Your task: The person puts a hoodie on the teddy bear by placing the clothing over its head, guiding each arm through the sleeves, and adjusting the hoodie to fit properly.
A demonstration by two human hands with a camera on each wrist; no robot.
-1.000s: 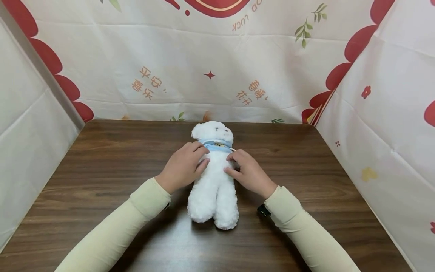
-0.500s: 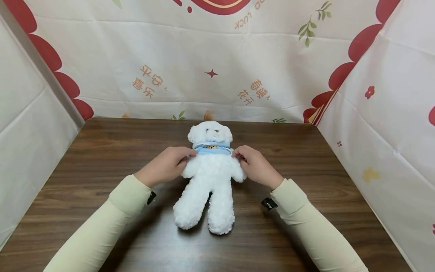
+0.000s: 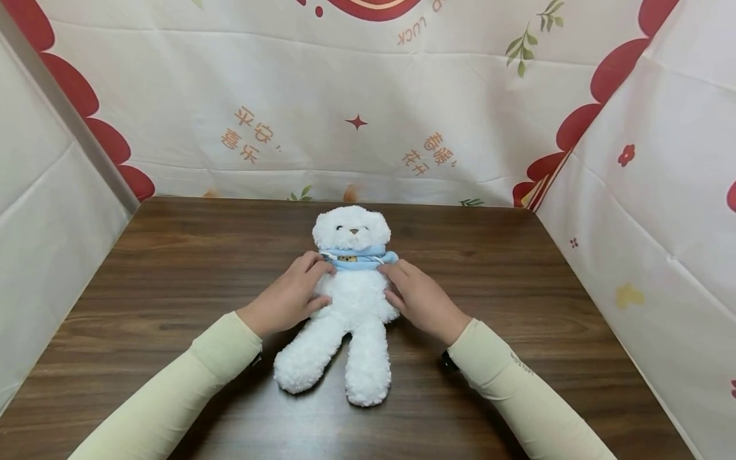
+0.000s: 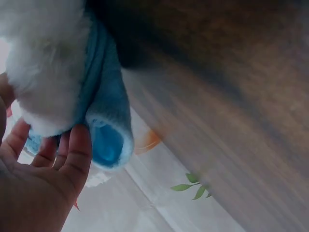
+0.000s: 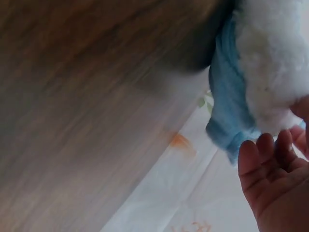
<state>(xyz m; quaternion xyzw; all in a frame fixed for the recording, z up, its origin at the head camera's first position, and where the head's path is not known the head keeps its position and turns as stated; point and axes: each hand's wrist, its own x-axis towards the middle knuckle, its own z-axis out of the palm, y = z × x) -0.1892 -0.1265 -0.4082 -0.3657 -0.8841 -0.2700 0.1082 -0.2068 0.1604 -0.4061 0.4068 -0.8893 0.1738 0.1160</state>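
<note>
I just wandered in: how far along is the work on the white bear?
Apparently done: the blue top sits bunched high on the white bear. In hand: the left hand and right hand are at its lower edge. Probably left: pulling it down, since the belly is bare, and filling one sleeve, whose opening looks empty.

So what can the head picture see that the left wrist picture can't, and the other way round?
Only the head view shows the white teddy's nose, the right hand and the person's cream sleeves.

Only the left wrist view looks into the open end of a blue sleeve.

Both show the left hand, white fur, the blue top, the brown table and the printed cloth.
</note>
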